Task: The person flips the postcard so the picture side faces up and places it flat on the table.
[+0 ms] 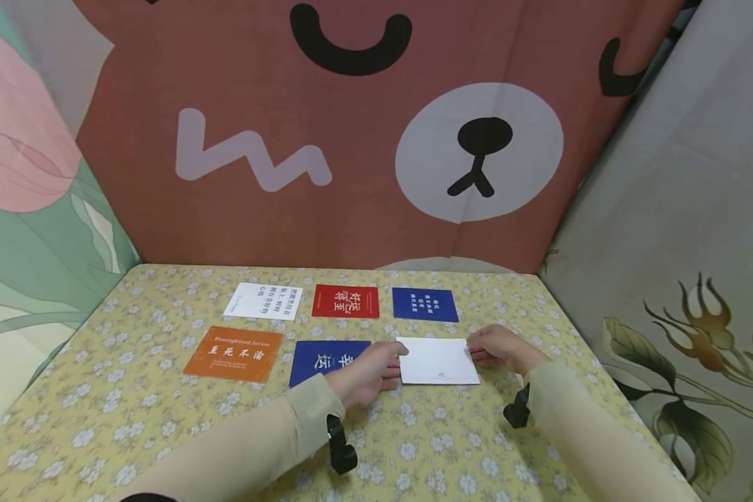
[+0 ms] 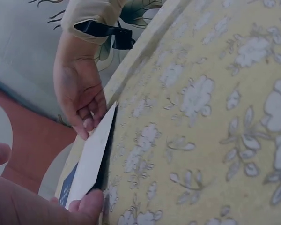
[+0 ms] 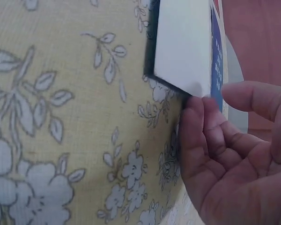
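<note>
A white card [image 1: 440, 361] with tiny print near its front edge is between my two hands. A dark strip shows under its near edge in both wrist views. My left hand [image 1: 370, 373] is at its left side, fingertips touching the near left corner; the thumb stands above the card in the left wrist view. At the right edge, the fingertips of my right hand [image 1: 500, 346] touch the corner, with the thumb [image 3: 246, 96] held apart from it. A blue card [image 1: 326, 357] with large pale characters lies left of the white one, partly hidden behind my left hand.
In the back row lie a white card with writing [image 1: 263, 301], a red card [image 1: 345, 302] and a blue card [image 1: 425, 305]. An orange card [image 1: 233, 354] is at the front left. A flowered cloth [image 1: 182, 432] covers the table, and a bear-patterned curtain [image 1: 351, 230] hangs behind.
</note>
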`<state>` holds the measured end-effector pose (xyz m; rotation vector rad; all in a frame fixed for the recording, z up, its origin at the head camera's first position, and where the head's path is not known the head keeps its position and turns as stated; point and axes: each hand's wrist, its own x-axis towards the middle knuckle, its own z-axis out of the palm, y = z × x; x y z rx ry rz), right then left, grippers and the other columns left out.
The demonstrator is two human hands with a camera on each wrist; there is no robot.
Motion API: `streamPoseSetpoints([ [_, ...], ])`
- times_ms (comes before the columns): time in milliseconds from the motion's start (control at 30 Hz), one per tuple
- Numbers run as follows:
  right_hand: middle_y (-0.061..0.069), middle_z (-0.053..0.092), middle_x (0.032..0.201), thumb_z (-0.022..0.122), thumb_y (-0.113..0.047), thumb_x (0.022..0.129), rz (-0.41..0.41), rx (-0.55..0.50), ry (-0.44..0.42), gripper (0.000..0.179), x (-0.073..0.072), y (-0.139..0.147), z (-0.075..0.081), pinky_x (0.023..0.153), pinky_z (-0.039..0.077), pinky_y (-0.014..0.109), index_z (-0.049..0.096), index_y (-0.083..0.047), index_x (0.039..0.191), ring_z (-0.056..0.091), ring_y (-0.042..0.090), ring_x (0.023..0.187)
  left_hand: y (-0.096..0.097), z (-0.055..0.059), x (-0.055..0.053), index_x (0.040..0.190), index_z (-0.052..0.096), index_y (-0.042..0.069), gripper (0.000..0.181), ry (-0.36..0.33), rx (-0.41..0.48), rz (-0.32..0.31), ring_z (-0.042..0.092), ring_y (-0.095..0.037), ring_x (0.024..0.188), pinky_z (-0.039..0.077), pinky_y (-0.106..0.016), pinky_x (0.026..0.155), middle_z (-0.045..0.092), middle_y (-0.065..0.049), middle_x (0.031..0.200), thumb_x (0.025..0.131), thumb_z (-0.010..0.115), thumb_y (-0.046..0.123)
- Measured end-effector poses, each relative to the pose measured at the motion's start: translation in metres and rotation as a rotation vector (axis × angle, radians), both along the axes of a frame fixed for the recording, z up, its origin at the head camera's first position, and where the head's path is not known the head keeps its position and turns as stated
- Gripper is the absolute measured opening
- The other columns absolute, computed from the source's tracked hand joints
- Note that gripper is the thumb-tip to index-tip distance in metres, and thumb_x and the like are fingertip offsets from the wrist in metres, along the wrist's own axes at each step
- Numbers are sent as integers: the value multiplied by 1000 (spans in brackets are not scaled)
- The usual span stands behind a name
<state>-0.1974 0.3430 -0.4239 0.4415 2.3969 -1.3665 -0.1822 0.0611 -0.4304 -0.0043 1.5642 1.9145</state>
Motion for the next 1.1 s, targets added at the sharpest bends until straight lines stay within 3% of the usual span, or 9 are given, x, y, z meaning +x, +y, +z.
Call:
streamPoseSetpoints([
  [100, 8, 62, 92, 56, -11, 106, 8, 4, 20, 26, -1, -2, 0, 70, 52, 32, 59, 9, 123, 57, 17, 77, 1, -3, 2, 156, 20, -13, 76, 32, 8, -20, 47, -35, 114, 50, -39, 88, 39, -28, 139, 96, 59, 12],
  [167, 7, 59, 88, 55, -12, 107, 29, 1, 37, 25, -3, -4, 2, 67, 48, 32, 58, 7, 122, 53, 17, 73, 1, -4, 2, 152, 26, -14, 70, 69, 0, -33, 45, -31, 107, 48, -35, 80, 39, -24, 136, 95, 60, 9],
  [300, 6, 57, 83, 54, -11, 107, 64, -21, 77, 26, -6, -5, 4, 64, 45, 31, 58, 7, 124, 49, 16, 69, 1, -5, 3, 129, 50, -10, 42, 176, -71, -34, 47, -30, 100, 47, -35, 80, 47, -18, 126, 94, 63, 8],
  [433, 5, 61, 84, 50, -7, 108, 53, -60, 91, 29, -6, -4, 5, 64, 46, 27, 59, 13, 126, 51, 14, 70, -1, -6, 4, 110, 58, -5, 22, 283, -158, -29, 50, -28, 92, 46, -38, 79, 54, -15, 115, 92, 64, 6],
  [567, 4, 66, 88, 47, -7, 109, 38, -99, 86, 31, -5, -1, 3, 64, 47, 26, 59, 14, 129, 55, 12, 72, -2, -7, 3, 115, 60, -10, 26, 375, -211, 0, 50, -29, 97, 48, -42, 83, 48, -18, 124, 92, 60, 3],
  [767, 4, 68, 94, 48, -11, 110, 44, -139, 121, 34, -3, 1, 2, 67, 48, 28, 54, 10, 137, 59, 13, 77, -2, -5, -1, 129, 58, -11, 37, 466, -216, 45, 45, -39, 125, 42, -55, 104, 39, -25, 142, 93, 51, -5],
  [933, 4, 68, 101, 48, -12, 110, 36, -187, 137, 33, 0, 3, 3, 71, 50, 32, 55, 7, 137, 62, 15, 83, -1, -3, -3, 130, 60, -10, 46, 549, -233, 90, 46, -30, 112, 44, -43, 94, 45, -18, 131, 88, 42, -16],
  [1100, 7, 67, 111, 48, -11, 111, 61, -250, 139, 35, 1, 7, 5, 69, 49, 30, 55, 9, 138, 63, 12, 85, -2, -2, -6, 124, 64, -5, 31, 523, -218, 133, 51, -25, 101, 47, -39, 83, 52, -14, 127, 100, 45, -8],
])
